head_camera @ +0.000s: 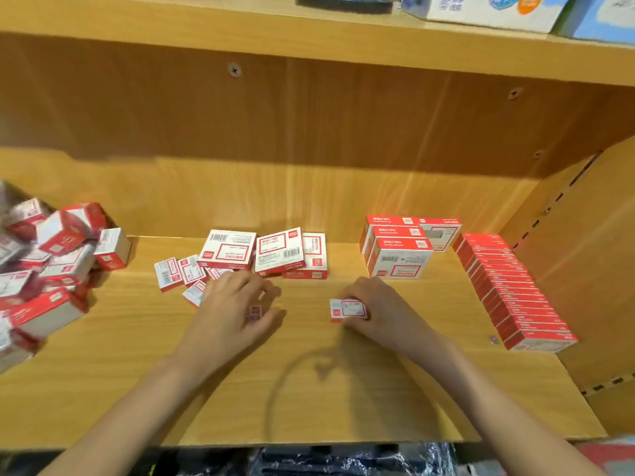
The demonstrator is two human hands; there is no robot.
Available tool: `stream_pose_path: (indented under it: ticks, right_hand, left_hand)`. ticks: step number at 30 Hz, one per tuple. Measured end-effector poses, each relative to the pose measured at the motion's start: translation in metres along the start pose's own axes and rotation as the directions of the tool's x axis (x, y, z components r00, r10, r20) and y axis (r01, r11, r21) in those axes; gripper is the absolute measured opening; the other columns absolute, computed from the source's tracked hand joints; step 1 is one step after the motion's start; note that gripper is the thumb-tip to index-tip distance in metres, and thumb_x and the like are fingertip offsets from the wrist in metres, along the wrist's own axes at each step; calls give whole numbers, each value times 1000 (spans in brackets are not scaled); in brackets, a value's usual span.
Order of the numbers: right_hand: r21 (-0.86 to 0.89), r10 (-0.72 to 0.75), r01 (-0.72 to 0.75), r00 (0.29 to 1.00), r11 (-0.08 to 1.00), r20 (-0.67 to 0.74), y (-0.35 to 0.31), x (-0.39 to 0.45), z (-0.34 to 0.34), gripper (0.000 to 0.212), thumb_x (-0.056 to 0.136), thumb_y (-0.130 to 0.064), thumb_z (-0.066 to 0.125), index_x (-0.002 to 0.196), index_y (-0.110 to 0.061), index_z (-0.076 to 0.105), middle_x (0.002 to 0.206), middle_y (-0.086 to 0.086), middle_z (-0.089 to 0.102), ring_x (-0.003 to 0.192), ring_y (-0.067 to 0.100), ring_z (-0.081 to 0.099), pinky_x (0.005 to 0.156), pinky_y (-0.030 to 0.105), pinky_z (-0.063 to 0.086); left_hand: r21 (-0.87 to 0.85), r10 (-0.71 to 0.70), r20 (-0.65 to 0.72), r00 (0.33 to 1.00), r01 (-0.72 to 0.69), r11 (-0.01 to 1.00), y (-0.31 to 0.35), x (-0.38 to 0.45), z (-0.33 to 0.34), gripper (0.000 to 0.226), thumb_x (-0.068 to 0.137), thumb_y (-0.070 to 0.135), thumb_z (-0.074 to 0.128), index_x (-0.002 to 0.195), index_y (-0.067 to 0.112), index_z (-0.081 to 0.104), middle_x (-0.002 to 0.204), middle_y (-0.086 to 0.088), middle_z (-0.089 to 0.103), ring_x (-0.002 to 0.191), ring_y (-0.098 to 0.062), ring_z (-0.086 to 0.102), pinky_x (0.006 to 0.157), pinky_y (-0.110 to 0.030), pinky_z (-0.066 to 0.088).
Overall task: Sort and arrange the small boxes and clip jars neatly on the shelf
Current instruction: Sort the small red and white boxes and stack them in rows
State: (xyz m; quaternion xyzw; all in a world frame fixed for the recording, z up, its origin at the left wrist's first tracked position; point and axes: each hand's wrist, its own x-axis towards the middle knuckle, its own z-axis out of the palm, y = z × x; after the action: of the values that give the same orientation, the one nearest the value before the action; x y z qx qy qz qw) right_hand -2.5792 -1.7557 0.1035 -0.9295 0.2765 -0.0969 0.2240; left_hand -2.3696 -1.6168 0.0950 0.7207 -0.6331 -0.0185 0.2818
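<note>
left hand [237, 304] is curled palm-down on the shelf board [343, 389], pinching a small red-and-white box [254, 313] under thumb and fingers. right hand [374, 309] grips another small box [347, 310] by its right end, long axis running left-right, label up. from my view the key relation: the finished row of small boxes [515, 290] lies to the right of the right hand, running front to back along the side wall, so the right hand is the nearer one and its box needs roughly a quarter turn to match. the stacked larger boxes [398, 250] sit just behind that hand. loose small boxes [180, 273] lie just behind-left of the left hand, unsorted heap [51, 266] well off to the far left (no clip jars that i can make out). both forearms reach in low, wrists near the board.
</note>
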Motion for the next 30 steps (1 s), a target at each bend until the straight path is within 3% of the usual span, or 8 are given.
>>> stream_pose_path:
  ticks: [5,8,11,16,21,23,27,30]
  right_hand:
    - [138,-25,27,1000,990,-18,-30,16,11,34,80,-29,64,113,-21,58,112,-2,56,101,14,53,88,36,44]
    - [263,-36,38,999,964,-12,-55,30,23,31,75,-27,72,103,-26,60,102,-11,56,92,3,54,84,35,49]
    - [291,-93,89,996,953,0,-72,43,41,32,72,-32,72,101,-24,60,96,-14,52,91,6,54,83,37,48]
    - [251,-63,52,997,967,36,-83,51,54,32,74,-33,72,103,-24,61,102,-8,61,93,6,47,87,33,40]
    - [265,-22,-8,994,964,111,-76,44,29,28,74,-24,74,98,-18,61,94,-5,65,82,5,57,75,21,44]
    - [251,54,-69,996,966,68,-69,40,14,28,74,-23,74,98,-13,63,90,-4,63,76,4,55,69,13,41]
    - [337,365,-264,887,904,-284,-53,52,-3,26,86,-28,62,101,-7,62,98,10,67,94,25,61,83,34,47]
    - [345,490,-418,858,841,-155,-57,66,7,50,90,-41,52,123,-3,46,119,11,58,115,29,51,97,37,37]
  left_hand:
    - [68,-17,59,998,13,998,-28,-26,-15,40,75,62,48,98,31,59,93,16,52,87,-6,40,73,-27,27]
    - [14,13,75,997,-14,1000,-37,-32,-19,42,75,53,53,104,23,60,102,11,54,94,-9,45,82,-25,36]
    - [2,25,36,999,-25,1000,-47,-37,-19,40,76,50,56,106,23,60,111,9,52,105,-12,46,92,-24,34]
    - [-5,-27,6,1000,27,1000,-58,-38,-21,39,76,55,53,103,27,59,111,10,50,106,-14,44,89,-33,37]
    - [-22,61,49,997,-60,998,-48,-23,-19,46,78,64,48,109,32,59,115,12,50,109,-9,42,88,-34,36]
    - [-94,42,14,999,-41,995,-41,-11,-21,48,78,59,50,112,26,60,116,10,50,110,-8,45,91,-33,38]
    - [-137,-54,10,999,55,989,-26,18,-18,54,78,49,45,115,12,56,115,-1,55,104,-19,54,90,-36,44]
    - [-74,-87,137,987,98,992,-15,34,-7,54,84,30,59,132,10,43,135,-6,42,119,-26,47,96,-31,36]
